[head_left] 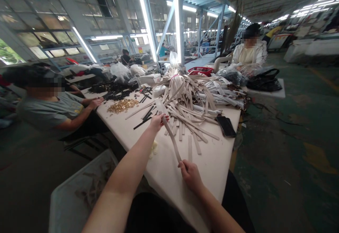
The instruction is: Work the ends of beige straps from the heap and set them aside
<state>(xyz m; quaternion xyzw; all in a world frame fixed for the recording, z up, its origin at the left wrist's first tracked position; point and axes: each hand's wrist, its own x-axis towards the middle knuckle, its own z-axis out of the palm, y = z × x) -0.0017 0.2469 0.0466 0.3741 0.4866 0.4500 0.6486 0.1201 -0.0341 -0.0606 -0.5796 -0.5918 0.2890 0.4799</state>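
A long grey-beige strap (173, 143) runs between my two hands above the table. Its far part is gripped by my left hand (158, 121), with fingers closed around it. Closer to me, my right hand (188, 173) pinches the strap's near end. A pale, translucent piece (160, 106) shows just beyond my left hand; whether it belongs to the strap I cannot tell. Past my hands, a large heap of similar beige straps (182, 89) spreads over the table, several loose ones pointing toward me.
On the table (212, 158) lie gold metal pieces (122, 105), black strips (144, 120) and a dark phone (226, 126). A white bin (62, 194) holding scraps stands at lower left. One person (53, 109) works at the left edge, another (249, 51) sits behind at right.
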